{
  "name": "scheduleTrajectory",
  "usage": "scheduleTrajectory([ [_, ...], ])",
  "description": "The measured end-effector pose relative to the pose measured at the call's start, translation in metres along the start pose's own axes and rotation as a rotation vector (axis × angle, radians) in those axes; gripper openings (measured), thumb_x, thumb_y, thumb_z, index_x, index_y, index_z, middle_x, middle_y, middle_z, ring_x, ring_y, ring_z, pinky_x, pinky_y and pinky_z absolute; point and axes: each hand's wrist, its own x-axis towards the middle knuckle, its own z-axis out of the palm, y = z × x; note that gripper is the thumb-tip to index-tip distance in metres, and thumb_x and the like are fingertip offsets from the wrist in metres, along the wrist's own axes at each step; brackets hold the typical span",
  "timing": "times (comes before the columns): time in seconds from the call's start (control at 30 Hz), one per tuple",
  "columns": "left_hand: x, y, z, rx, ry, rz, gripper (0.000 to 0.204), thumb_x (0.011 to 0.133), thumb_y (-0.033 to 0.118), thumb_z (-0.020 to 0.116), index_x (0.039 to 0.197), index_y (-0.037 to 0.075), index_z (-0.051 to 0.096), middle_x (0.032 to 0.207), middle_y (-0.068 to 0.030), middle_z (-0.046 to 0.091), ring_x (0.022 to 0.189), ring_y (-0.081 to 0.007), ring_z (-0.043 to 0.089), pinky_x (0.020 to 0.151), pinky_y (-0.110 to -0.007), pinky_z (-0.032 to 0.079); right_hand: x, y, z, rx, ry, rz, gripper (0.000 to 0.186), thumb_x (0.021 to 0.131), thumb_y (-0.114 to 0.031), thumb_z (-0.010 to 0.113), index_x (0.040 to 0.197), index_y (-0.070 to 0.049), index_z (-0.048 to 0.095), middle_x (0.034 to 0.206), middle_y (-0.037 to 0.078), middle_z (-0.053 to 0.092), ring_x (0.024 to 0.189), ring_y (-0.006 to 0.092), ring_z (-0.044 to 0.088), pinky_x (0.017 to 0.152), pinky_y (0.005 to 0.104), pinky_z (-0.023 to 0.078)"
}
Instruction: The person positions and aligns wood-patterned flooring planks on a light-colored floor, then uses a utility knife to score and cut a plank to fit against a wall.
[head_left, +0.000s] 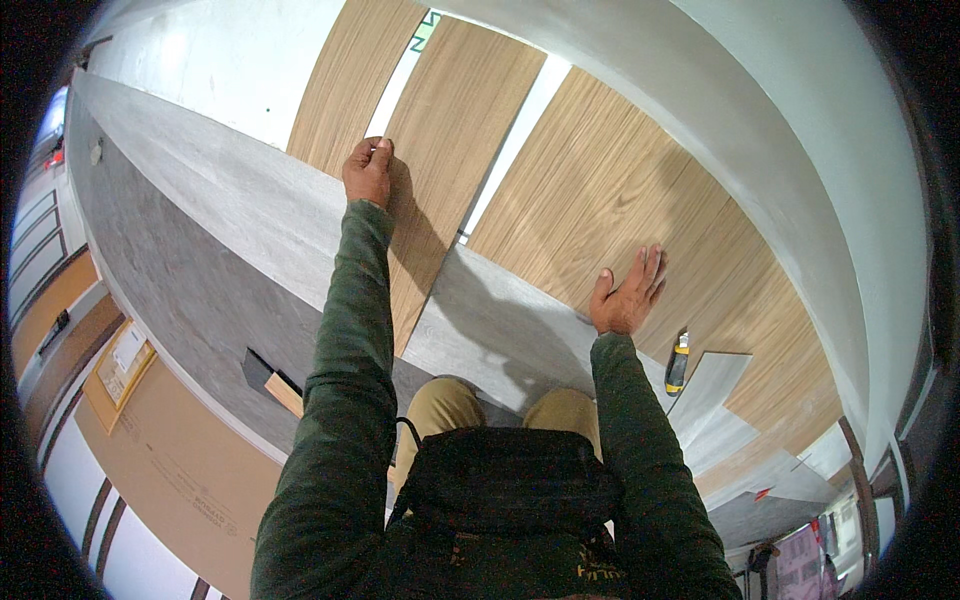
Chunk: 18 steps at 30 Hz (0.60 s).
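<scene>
Left of centre, my left hand (368, 178), fingers bunched together, meets the left edge of a long wood-grain plank (465, 120) between two pale gaps (517, 145) — whether it pinches, I cannot tell. To the right, my right hand (630, 300) rests, fingers apart, on wood-grain boards (590, 190). Uneven pressure could skew the plank; a careless reach could strike the near-right utility knife (677, 365).

Pale wall (838, 120) along the right, dark grey flooring (205, 255) at left, bright light (52, 112) at far left
</scene>
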Motion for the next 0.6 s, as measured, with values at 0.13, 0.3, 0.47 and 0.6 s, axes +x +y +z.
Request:
scheduleTrajectory([
  [0.13,-0.010,0.002,0.017,-0.030,-0.060,0.063,0.016,0.094,0.018,0.065,0.087,0.003,0.067,0.071,0.0053,0.055,0.063,-0.0053,0.044,0.057,-0.023,0.037,0.000,-0.003,-0.001,-0.005,-0.024,0.025,0.069,0.087,-0.035,0.058,0.143,0.000,0.037,0.157,0.015,0.028,0.145,0.0448,0.023,0.113,0.0646,0.021],
  [0.3,-0.009,0.003,0.020,0.019,-0.080,0.014,0.017,0.094,0.018,0.064,0.085,0.004,0.066,0.069,0.0061,0.053,0.061,-0.0041,0.041,0.055,-0.024,0.034,0.000,-0.002,-0.002,-0.007,-0.013,0.015,0.067,0.087,-0.034,0.058,0.141,0.001,0.039,0.156,0.015,0.029,0.144,0.0453,0.024,0.113,0.0640,0.021],
  [0.47,-0.010,-0.003,0.024,0.135,-0.015,0.052,0.020,0.092,0.022,0.066,0.089,0.003,0.068,0.070,0.0009,0.060,0.063,-0.0088,0.050,0.059,-0.028,0.042,0.002,-0.003,-0.004,-0.010,-0.030,0.013,0.066,0.086,-0.033,0.058,0.139,0.003,0.041,0.154,0.017,0.030,0.142,0.0475,0.025,0.114,0.0628,0.022],
  [0.6,-0.019,0.006,0.032,0.402,0.099,0.125,0.029,0.090,0.030,0.067,0.096,0.002,0.071,0.079,-0.0111,0.071,0.072,-0.0201,0.065,0.070,-0.034,0.051,0.001,-0.002,-0.004,-0.025,-0.033,0.015,0.067,0.085,-0.033,0.058,0.139,0.003,0.041,0.152,0.020,0.032,0.141,0.0484,0.026,0.114,0.0618,0.023],
])
